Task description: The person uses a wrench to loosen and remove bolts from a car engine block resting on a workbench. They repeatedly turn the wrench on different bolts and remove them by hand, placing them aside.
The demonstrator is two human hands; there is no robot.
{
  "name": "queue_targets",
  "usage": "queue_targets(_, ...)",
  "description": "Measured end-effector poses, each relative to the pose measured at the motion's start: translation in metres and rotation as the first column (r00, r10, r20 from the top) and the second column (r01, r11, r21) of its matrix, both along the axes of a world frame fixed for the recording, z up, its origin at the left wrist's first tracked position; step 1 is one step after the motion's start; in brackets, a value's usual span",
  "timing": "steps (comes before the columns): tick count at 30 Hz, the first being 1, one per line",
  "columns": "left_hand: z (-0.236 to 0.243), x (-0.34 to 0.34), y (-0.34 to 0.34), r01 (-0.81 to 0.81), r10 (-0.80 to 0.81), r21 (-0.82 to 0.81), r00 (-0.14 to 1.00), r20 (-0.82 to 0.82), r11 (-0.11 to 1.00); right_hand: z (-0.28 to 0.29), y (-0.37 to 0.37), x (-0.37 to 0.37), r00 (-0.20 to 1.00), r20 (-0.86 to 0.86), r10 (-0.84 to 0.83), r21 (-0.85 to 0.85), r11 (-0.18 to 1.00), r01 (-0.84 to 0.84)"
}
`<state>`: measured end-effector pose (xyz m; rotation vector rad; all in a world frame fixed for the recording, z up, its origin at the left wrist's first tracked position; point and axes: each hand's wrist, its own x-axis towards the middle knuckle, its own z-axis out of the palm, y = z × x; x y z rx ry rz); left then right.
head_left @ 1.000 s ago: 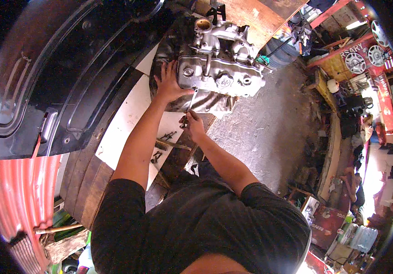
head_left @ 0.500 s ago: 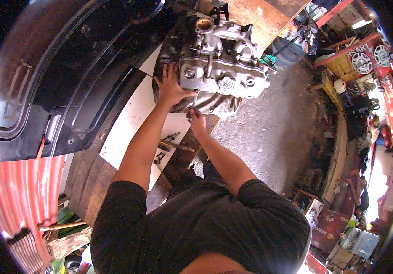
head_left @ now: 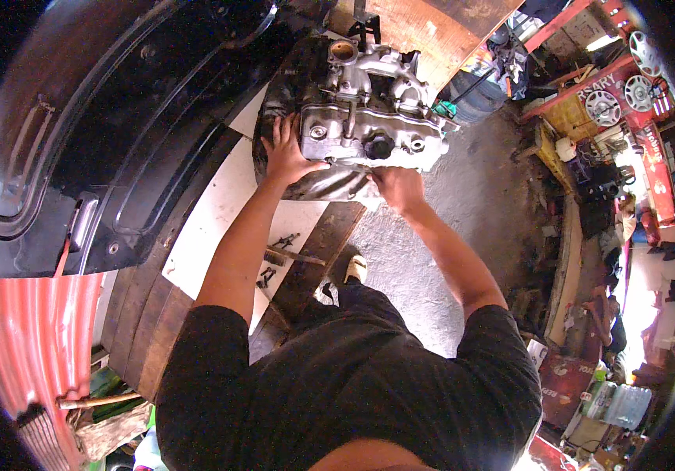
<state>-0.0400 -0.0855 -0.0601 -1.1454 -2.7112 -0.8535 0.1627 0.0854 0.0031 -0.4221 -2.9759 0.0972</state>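
Note:
A silver engine cylinder head [head_left: 326, 149] with a valve cover and a dark round oil cap [head_left: 379, 144] rests on a crumpled dark plastic sheet [head_left: 279, 98] at the bench's far end. My left hand [head_left: 284, 155] lies spread against the cover's near left corner, its thumb along the front edge. Close below that front edge, right of the left hand, is my right hand [head_left: 399, 187]. Its fingers are curled together at the engine's near side, and whatever they pinch is too small or hidden to make out.
Small dark metal parts [head_left: 265, 276] lie on the white board [head_left: 212, 224] near a wooden strip. A large black vehicle panel [head_left: 118, 157] fills the left side, with a red corrugated sheet [head_left: 27, 337] below it. Concrete floor [head_left: 463, 212] stretches to the right, toward hubcaps [head_left: 603, 108] and cluttered shelves.
My right hand has moved right along the engine's front edge, away from the left thumb. My left hand stays on the corner. The whole view has shifted slightly; the oil cap now looks dark.

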Motion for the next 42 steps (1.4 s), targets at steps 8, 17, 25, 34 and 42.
queue_targets(8,-0.005,-0.012,-0.007,0.068,-0.069,0.005,0.997,0.044,0.998,0.069,-0.018,-0.008,0.983,0.186,-0.002,-0.078,0.997,0.017)
queue_targets(17,-0.005,-0.009,-0.004,0.066,-0.063,-0.040,0.996,0.070,0.997,-0.094,-0.067,0.036,0.906,0.161,-0.393,-0.983,-0.150,0.109)
queue_targets(25,0.004,-0.008,-0.007,0.064,-0.059,-0.079,0.996,0.074,0.995,-0.136,-0.118,-0.013,0.914,0.023,-0.404,-0.939,-0.323,-0.119)
queue_targets(34,0.010,-0.001,-0.003,0.035,-0.027,-0.090,0.996,0.082,0.995,-0.131,-0.134,-0.031,0.851,0.156,-0.502,-0.873,-0.472,-0.119)
queue_targets(42,0.006,-0.001,0.001,0.014,-0.009,-0.075,0.998,0.063,0.997,-0.140,-0.133,-0.035,0.834,0.148,-0.531,-0.924,-0.375,-0.074)
